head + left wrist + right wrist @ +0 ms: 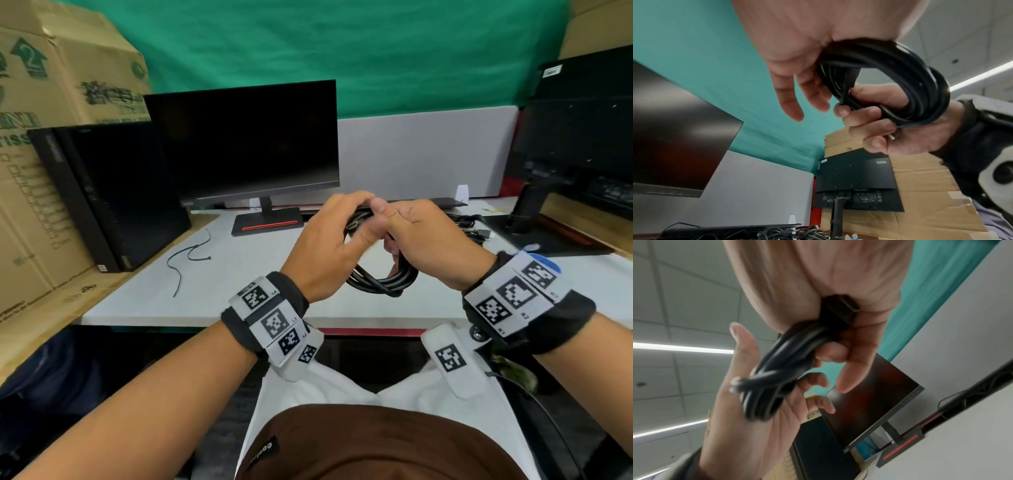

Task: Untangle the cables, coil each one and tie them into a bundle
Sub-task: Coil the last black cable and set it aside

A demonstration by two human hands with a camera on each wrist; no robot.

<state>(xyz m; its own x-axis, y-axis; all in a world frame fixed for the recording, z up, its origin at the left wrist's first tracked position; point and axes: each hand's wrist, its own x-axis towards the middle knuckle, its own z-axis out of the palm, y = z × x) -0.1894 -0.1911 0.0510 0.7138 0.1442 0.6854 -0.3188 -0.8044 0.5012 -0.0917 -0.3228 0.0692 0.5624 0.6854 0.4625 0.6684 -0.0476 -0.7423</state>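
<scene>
A black cable coil point(380, 282) hangs above the white table point(239, 301) between both hands. My right hand point(424, 240) grips one side of the coil point(920, 84), fingers point(863, 113) curled round the strands. A black connector point(840, 309) is pressed in that same fist. My left hand point(325, 240) supports the other side. There the blurred coil point(781, 360) lies across the palm at the thumb's base. The left fingers point(789, 100) are loosely extended and not wrapped round it. Two thin black ties point(188, 255) lie on the table to the left.
A heap of loose black cables point(469, 224) sits behind my right hand. A monitor point(246, 144) on its stand and a black computer tower point(102, 195) stand at the back left, beside cardboard boxes point(44, 102). A second monitor point(582, 137) stands at the right.
</scene>
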